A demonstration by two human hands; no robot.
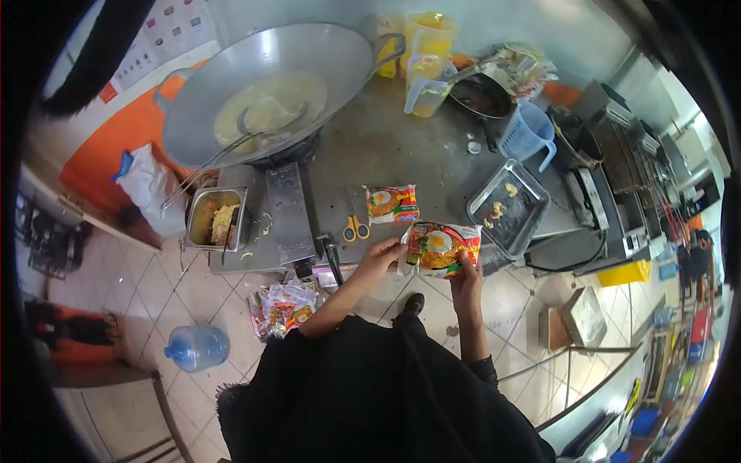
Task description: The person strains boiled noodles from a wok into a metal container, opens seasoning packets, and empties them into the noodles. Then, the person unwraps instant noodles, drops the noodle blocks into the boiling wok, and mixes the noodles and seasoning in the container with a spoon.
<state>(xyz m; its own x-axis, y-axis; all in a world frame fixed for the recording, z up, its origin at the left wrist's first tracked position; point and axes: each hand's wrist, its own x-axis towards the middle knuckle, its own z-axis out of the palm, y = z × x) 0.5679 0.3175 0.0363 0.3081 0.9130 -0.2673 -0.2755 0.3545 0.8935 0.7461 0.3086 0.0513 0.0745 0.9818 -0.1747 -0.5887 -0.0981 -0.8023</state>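
Note:
Between my two hands is an instant noodle packet (438, 248), red and white with a fried egg pictured on it. My left hand (380, 258) pinches its left edge, and my right hand (467, 279) grips it at the lower right. Just beyond it, a second instant noodle packet (391, 204) lies flat on the metal table (363, 147). To the left of that packet rest scissors (356, 228) with yellow and black handles. The held packet is above the table's front edge.
A large wok (309, 58) with pale liquid and a long-handled skimmer (208, 163) stands back left. Nearby is a metal container (212, 220) of noodles. A metal tray (509, 208) with scraps lies right. Jugs (527, 131) stand behind. Empty wrappers (285, 306) and a water bottle (197, 348) lie on the floor.

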